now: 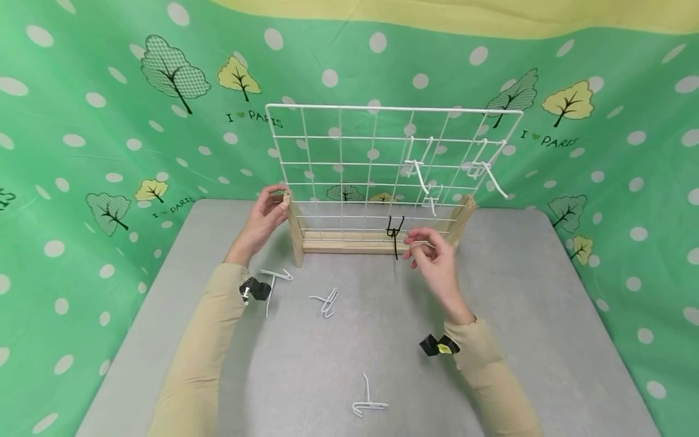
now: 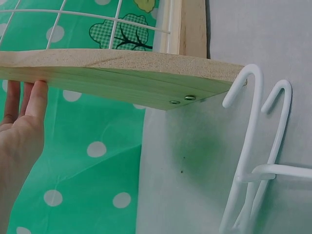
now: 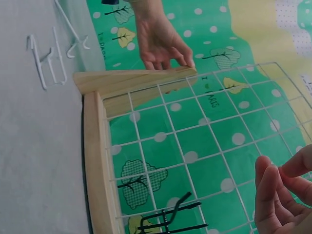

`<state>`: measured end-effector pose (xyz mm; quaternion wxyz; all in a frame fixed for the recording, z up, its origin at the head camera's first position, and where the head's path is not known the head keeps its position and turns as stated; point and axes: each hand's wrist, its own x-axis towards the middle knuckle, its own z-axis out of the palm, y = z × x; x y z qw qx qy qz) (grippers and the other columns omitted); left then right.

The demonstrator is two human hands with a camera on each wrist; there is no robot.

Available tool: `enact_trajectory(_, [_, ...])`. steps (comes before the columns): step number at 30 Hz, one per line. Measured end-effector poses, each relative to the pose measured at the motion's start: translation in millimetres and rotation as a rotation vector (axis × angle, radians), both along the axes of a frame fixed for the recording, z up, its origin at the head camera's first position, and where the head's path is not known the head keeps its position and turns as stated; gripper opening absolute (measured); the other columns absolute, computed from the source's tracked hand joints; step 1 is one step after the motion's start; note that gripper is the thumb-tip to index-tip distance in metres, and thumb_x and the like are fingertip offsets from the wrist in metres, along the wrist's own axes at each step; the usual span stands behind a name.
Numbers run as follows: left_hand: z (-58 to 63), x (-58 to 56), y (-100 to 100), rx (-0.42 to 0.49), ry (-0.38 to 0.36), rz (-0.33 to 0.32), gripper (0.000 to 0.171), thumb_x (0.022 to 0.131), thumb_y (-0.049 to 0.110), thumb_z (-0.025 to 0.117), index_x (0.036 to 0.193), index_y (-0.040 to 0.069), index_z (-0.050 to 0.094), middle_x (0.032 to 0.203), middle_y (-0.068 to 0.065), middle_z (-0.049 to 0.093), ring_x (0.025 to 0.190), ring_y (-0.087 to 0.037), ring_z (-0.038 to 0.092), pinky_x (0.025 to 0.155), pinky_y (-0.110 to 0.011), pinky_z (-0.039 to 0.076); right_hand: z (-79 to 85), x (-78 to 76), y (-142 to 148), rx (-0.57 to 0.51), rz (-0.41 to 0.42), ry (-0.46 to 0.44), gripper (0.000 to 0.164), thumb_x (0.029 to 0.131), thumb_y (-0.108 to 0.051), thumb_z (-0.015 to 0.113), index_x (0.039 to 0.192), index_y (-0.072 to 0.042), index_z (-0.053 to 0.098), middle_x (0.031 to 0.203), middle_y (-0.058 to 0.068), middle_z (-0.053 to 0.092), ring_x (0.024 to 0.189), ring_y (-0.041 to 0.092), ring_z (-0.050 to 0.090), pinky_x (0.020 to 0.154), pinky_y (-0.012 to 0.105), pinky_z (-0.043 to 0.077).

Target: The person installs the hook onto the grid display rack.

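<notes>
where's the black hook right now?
In the head view the black hook hangs low on the white wire grid, just above the wooden base, right of centre, with the right hand beside it.

head above, wrists beside grid (image 1: 382,170)

Staged tabletop set, green tree-print backdrop cloth (image 1: 109,121) on all sides, grey table (image 1: 546,315)
</notes>
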<state>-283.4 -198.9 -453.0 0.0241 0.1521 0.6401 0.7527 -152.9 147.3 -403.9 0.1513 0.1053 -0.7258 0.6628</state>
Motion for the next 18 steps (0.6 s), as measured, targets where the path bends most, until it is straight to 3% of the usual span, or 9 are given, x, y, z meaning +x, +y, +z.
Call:
enact_trajectory(4, [-0.5, -0.4, -0.1, -0.009, -0.001, 0.004, 0.034, 0.099, 0.002, 0.049, 0.129, 0.019, 0.048, 0.124, -0.01, 0.042, 0.116, -0.022, 0.046, 0.1, -0.032, 0.047, -4.4, 2.2, -1.2, 0.045, 0.012, -0.033, 0.019, 0.089, 0.017, 0.048, 0.106, 0.018, 0.056, 0.092, 0.032, 0.059, 0.064, 0.03, 0.062, 0.05, 0.021, 0.051])
enact_trajectory(9, [-0.2, -0.4, 0.4, -0.011, 0.003, 0.006, 0.035, 0.099, 0.001, 0.049, 0.129, 0.019, 0.048, 0.123, -0.01, 0.042, 0.115, -0.022, 0.046, 0.1, -0.031, 0.047, -10.1, 5.8, -1.9, 0.057, 0.049, -0.045, 0.02, 0.088, 0.018, 0.047, 0.105, 0.018, 0.057, 0.091, 0.033, 0.06, 0.063, 0.026, 0.062, 0.049, 0.021, 0.05])
enact_trajectory(13, [1.0, -0.2, -0.2, -0.016, 0.005, 0.006, 0.034, 0.099, 0.002, 0.049, 0.128, 0.019, 0.048, 0.123, -0.01, 0.043, 0.115, -0.022, 0.047, 0.099, -0.031, 0.048, -17.3, 8.3, -2.5, 0.079, 0.078, -0.036, 0.021, 0.086, 0.02, 0.046, 0.105, 0.018, 0.056, 0.09, 0.028, 0.061, 0.062, 0.024, 0.062, 0.048, 0.022, 0.051])
enact_trajectory(18, [3.0, 0.0, -0.9, -0.033, 0.0, 0.0, 0.033, 0.099, 0.001, 0.049, 0.127, 0.017, 0.048, 0.121, -0.01, 0.043, 0.113, -0.021, 0.047, 0.098, -0.03, 0.048, -26.6, 12.7, -4.6, 0.108, 0.117, -0.09, 0.023, 0.086, 0.019, 0.046, 0.105, 0.014, 0.058, 0.089, 0.021, 0.062, 0.063, 0.02, 0.062, 0.049, 0.025, 0.051])
